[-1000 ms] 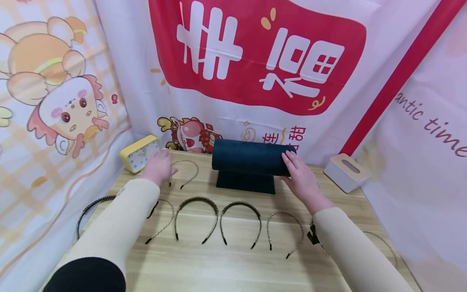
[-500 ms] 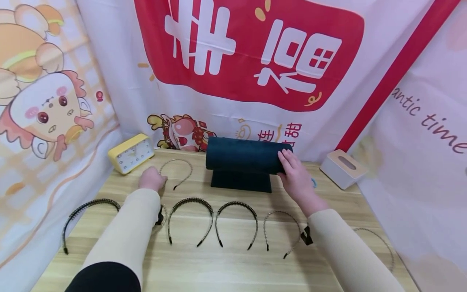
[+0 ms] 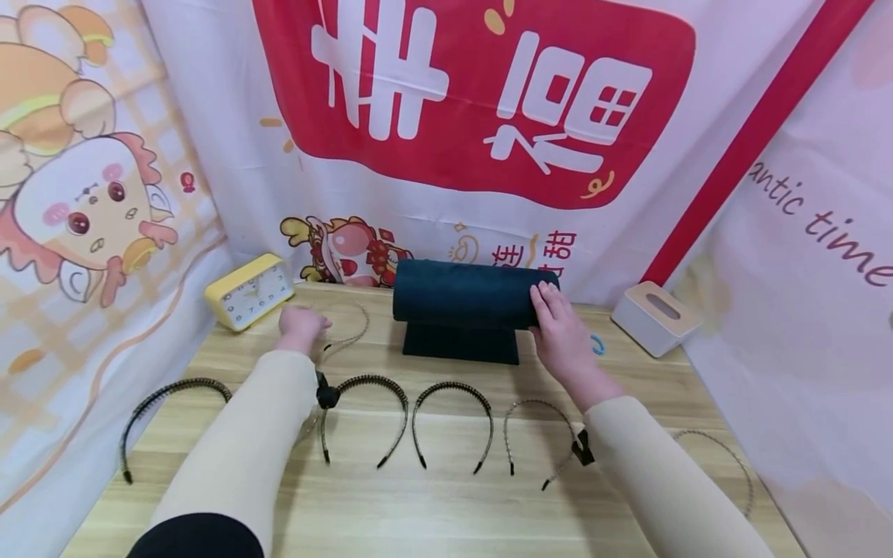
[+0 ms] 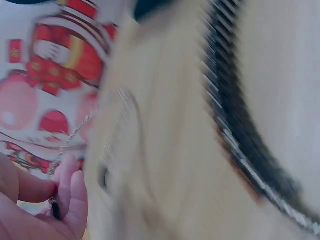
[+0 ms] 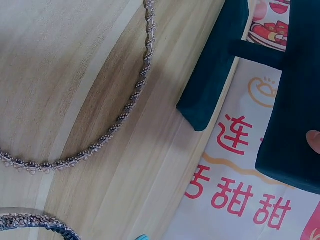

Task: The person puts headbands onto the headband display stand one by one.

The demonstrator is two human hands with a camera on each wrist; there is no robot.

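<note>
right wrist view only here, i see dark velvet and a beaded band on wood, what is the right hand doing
Observer: The right hand rests on the right end of the dark teal roll stand, fingers laid against it.
Operator: and the left hand
Observer: The left hand pinches one end of a thin headband, seen close in the left wrist view.
Operator: is that band on the table
Observer: It looks raised from the wooden table, though blur makes that uncertain.
Operator: any other bands
Observer: Yes, a row lies nearer the person, including a black beaded headband.
</note>
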